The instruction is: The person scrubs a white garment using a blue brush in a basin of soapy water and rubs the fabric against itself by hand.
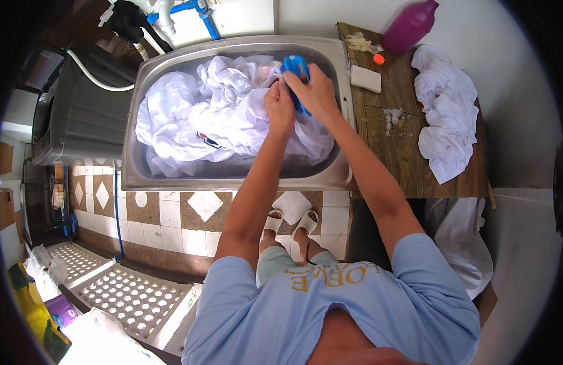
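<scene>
A metal sink (233, 184) holds a heap of wet white clothes (227, 118), one piece bearing a dark and red mark. At the right end of the heap, my right hand (317, 92) grips a blue scrub brush (297, 68). Close beside it, my left hand (279, 104) is closed on a bunched part of the white cloth. The brush lies against or just above this cloth; its bristles are hidden from view.
Right of the sink, a wooden counter (385, 143) bears a bar of soap (365, 79), an orange cap (379, 59), a purple bottle (409, 27) and a crumpled white garment (446, 109). A grey washing machine (90, 103) stands at the left, with a white hose (99, 81).
</scene>
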Available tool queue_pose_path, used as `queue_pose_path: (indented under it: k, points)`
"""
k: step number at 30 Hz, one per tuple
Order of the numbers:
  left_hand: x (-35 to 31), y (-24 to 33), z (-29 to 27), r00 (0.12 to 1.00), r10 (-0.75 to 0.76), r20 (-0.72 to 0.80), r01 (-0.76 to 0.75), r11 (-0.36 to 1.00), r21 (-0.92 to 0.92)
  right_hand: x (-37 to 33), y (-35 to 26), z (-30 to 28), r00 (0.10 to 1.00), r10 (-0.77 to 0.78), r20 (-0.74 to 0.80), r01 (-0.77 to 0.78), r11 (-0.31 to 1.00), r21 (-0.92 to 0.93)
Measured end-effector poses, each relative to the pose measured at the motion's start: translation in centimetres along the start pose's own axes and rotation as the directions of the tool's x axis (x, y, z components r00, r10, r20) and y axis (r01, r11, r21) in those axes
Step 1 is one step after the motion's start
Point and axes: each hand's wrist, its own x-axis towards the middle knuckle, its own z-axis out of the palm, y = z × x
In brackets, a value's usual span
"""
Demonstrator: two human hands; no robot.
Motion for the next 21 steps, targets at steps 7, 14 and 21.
queue_pose_path:
  k: [7,14,21]
  points:
    - [-0.3,-0.3,-0.3,0.999,-0.006,0.038,0.006,1.0,-0.021,-1.0,-0.1,-0.8,0.998,-0.056,0.002,0.056,0.998,-0.008]
    - [0.1,1.2,-1.2,0.994,-0.112,-0.017,0.111,0.992,-0.062,-5.5,0.8,0.0,0.996,-0.072,0.048,0.07,0.996,0.058]
    - [-0.5,-0.3,0.3,1.0,-0.021,-0.02,0.019,0.999,-0.051,1.7,0.4,0.3,0.999,-0.015,0.036,0.019,0.994,-0.104]
